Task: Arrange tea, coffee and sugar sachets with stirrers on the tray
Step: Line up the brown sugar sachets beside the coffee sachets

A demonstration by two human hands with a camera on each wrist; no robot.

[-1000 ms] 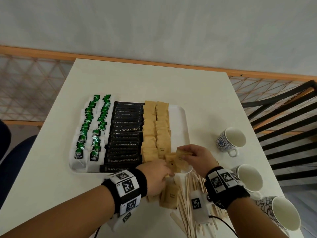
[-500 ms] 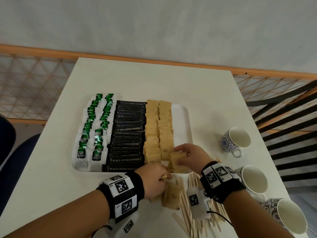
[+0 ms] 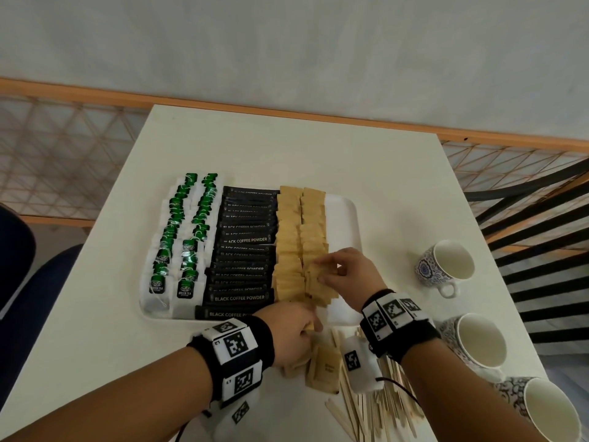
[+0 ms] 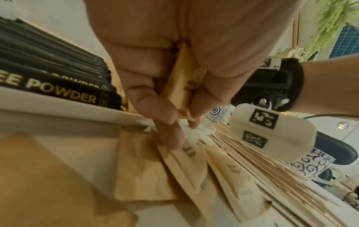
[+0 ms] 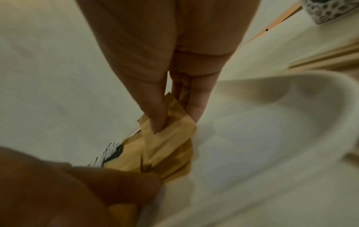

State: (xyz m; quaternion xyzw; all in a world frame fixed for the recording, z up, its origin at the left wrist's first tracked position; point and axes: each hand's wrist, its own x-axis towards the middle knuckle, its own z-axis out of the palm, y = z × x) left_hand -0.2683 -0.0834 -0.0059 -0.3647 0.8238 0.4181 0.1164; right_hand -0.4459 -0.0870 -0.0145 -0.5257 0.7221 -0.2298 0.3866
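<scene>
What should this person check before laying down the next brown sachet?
1. Right hand grips a brown sachet: ok, pinched over the right-hand brown row.
2. Left hand has the next sachet ready: ok, pinched between fingers.
3. Room left on the tray: ok, a bare strip runs right of the brown rows.
4. Coffee sachets undisturbed: ok, stacked in their column.
5. Stirrers on the tray: not ok, they lie on the table.
6. Spare sachets within reach: ok, beside the left hand.
</scene>
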